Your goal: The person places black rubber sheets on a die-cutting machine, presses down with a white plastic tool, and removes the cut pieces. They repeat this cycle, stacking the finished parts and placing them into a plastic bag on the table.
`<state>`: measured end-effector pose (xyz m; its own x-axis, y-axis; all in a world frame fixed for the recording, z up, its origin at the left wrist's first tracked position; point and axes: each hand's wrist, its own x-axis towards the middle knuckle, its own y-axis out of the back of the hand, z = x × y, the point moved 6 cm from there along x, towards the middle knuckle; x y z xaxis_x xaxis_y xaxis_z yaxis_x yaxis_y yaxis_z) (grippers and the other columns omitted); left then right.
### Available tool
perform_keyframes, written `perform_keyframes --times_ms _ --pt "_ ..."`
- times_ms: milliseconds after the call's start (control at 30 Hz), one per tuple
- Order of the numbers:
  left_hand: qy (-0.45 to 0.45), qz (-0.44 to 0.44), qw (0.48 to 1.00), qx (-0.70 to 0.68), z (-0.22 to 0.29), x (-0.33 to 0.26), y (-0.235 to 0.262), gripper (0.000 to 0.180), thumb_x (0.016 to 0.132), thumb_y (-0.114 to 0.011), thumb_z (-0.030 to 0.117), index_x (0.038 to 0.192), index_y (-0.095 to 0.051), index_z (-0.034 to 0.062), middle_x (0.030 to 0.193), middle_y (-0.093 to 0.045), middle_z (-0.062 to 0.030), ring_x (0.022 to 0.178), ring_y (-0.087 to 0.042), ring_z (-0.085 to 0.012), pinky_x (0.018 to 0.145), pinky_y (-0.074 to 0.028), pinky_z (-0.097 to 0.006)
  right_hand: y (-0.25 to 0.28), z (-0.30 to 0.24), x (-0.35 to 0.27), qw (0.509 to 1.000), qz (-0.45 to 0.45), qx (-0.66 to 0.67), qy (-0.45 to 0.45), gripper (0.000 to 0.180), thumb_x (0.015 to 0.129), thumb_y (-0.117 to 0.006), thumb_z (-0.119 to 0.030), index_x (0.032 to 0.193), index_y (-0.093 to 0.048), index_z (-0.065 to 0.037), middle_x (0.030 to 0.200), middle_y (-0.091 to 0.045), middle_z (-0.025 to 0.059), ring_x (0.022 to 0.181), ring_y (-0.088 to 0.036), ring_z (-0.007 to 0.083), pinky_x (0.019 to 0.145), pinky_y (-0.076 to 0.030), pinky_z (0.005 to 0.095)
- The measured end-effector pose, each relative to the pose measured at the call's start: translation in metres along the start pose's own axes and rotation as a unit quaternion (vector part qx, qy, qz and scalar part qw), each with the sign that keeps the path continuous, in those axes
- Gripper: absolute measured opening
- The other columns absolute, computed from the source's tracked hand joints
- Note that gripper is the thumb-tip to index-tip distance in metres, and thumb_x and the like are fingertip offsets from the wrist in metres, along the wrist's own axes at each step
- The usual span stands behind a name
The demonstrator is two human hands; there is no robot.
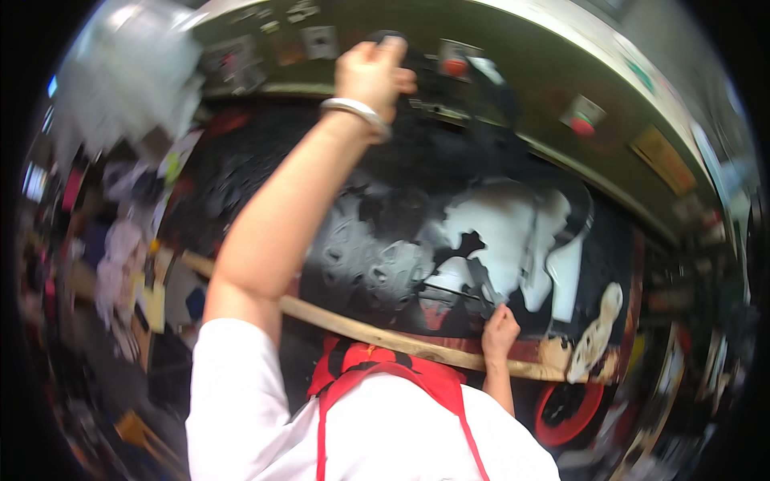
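My left hand (373,74), with a pale bangle on the wrist, is stretched far forward to the green machine beam (529,56). Its fingers are closed at a dark shape too blurred to make out. Lower down, my right hand (500,330) pinches the near end of a narrow dark grey piece (483,282). This piece lies at an angle over the black work surface (385,168). Beside it are shiny whitish patches or cut-out shapes (496,228) with curved edges. Grey perforated-looking shapes (397,268) show farther left.
Two red buttons (455,67) (583,126) stick out from the beam. A wooden strip (345,322) runs along the near edge. A pale holed piece (597,333) stands at the right corner, above a red round container (568,413). Clear plastic (132,72) hangs upper left.
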<state>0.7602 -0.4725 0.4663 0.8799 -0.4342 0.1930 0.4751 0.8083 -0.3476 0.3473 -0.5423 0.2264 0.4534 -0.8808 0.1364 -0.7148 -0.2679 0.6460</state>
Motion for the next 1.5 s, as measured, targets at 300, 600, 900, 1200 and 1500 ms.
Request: perform_keyframes --times_ms 300,600,900,1200,1500 --pt "0.062 -0.141 0.988 0.001 -0.022 0.052 -0.012 0.016 0.096 -0.057 0.019 0.090 -0.054 0.0049 0.074 -0.049 0.0001 0.059 -0.047 -0.0097 0.051 -0.038 -0.024 -0.003 -0.005 -0.002 0.996 -0.013 0.030 -0.086 0.035 0.094 -0.056 -0.024 0.070 -0.055 0.002 0.060 -0.054 0.0239 0.057 -0.056 0.0427 0.050 -0.042 0.0439" --pt "0.223 -0.317 0.919 -0.067 -0.077 -0.048 -0.036 0.018 0.100 -0.050 0.026 0.101 -0.055 0.0084 0.079 -0.051 0.0009 0.061 -0.043 -0.0089 0.056 -0.037 -0.024 0.055 -0.129 0.061 0.970 0.151 0.007 0.192 0.034 0.075 -0.074 -0.011 0.105 -0.062 0.000 0.104 -0.060 0.0165 0.090 -0.060 0.0314 0.077 -0.049 0.0377" --pt "0.167 -0.300 0.934 -0.101 -0.073 -0.099 -0.030 0.019 0.100 -0.048 0.019 0.104 -0.056 0.0015 0.086 -0.060 -0.0071 0.062 -0.050 -0.0117 0.057 -0.042 -0.027 -0.011 -0.119 0.152 0.997 -0.033 0.060 -0.041 0.055 0.083 -0.068 -0.036 0.120 -0.058 0.003 0.101 -0.065 0.0221 0.098 -0.063 0.0356 0.085 -0.049 0.0398" --pt "-0.206 -0.181 0.961 -0.029 0.028 -0.166 0.021 0.026 0.098 -0.052 0.024 0.107 -0.050 -0.0002 0.093 -0.065 -0.0221 0.057 -0.049 -0.0117 0.055 -0.043 -0.021 -0.020 -0.042 0.159 0.942 0.221 -0.058 -0.247 0.030 0.085 -0.065 -0.035 0.098 -0.060 -0.008 0.086 -0.068 0.0190 0.084 -0.065 0.0403 0.072 -0.050 0.0473" --pt "-0.180 -0.168 0.963 0.109 0.087 -0.103 0.038 0.034 0.101 -0.042 0.017 0.127 -0.048 -0.0051 0.111 -0.062 -0.0261 0.059 -0.047 -0.0087 0.056 -0.040 -0.022 0.024 -0.121 0.092 0.953 0.262 -0.063 0.136 0.041 0.079 -0.070 -0.013 0.115 -0.055 0.000 0.110 -0.057 0.0192 0.098 -0.056 0.0350 0.082 -0.046 0.0424"
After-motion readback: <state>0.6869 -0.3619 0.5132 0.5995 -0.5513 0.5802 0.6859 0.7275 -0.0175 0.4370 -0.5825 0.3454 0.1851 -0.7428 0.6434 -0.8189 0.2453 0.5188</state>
